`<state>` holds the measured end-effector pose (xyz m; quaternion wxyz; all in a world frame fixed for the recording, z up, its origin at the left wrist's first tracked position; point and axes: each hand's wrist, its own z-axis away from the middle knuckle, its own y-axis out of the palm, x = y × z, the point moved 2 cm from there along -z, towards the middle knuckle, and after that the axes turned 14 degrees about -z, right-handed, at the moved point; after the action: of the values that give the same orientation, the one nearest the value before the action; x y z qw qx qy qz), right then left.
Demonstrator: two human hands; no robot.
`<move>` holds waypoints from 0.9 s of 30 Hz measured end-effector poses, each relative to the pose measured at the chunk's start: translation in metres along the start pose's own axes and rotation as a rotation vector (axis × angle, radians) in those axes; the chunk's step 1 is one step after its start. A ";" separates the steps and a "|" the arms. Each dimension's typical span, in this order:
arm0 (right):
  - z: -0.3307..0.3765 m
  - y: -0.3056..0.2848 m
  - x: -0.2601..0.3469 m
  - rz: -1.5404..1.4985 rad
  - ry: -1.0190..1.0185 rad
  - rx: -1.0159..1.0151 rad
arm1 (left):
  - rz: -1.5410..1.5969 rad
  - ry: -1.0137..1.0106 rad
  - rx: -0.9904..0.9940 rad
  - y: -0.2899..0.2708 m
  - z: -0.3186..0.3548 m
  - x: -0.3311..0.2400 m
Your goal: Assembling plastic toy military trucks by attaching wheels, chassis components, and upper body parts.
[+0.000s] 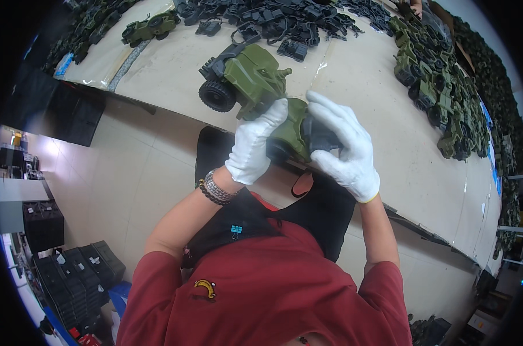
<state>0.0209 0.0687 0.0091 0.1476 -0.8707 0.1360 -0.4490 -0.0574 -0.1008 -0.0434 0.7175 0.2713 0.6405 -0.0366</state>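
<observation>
A green toy military vehicle [251, 72] with chunky black wheels is held tilted over the near table edge. My left hand [253, 141], in a white glove, is closed around the vehicle's middle. At the vehicle's near end sits a dark grey plastic part [321, 135]. My right hand [349, 151], also gloved, has its fingers and thumb around that part, with the fingers fairly straight. Whether the part is fixed to the vehicle cannot be seen. Fingers hide some of the green body.
A heap of dark plastic parts [273, 23] lies at the table's far side. Many green toy vehicles [440, 92] stand in rows at right; another vehicle [151, 29] sits far left. Black crates [77, 268] are stacked on the floor at left. Another person's hand [416, 8] shows far right.
</observation>
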 end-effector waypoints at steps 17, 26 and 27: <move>-0.003 -0.003 0.010 0.106 -0.081 0.074 | 0.391 -0.200 0.010 0.021 0.007 -0.015; 0.003 -0.002 0.021 0.420 -0.356 -0.406 | 0.809 -0.679 0.041 0.080 0.032 -0.027; 0.001 -0.007 0.018 0.433 -0.348 -0.411 | 0.808 -0.692 0.051 0.085 0.030 -0.026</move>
<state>0.0330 0.0689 0.0249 0.0817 -0.8967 0.3779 -0.2154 -0.0008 -0.0495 0.0113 0.8370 0.4858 0.2099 0.1396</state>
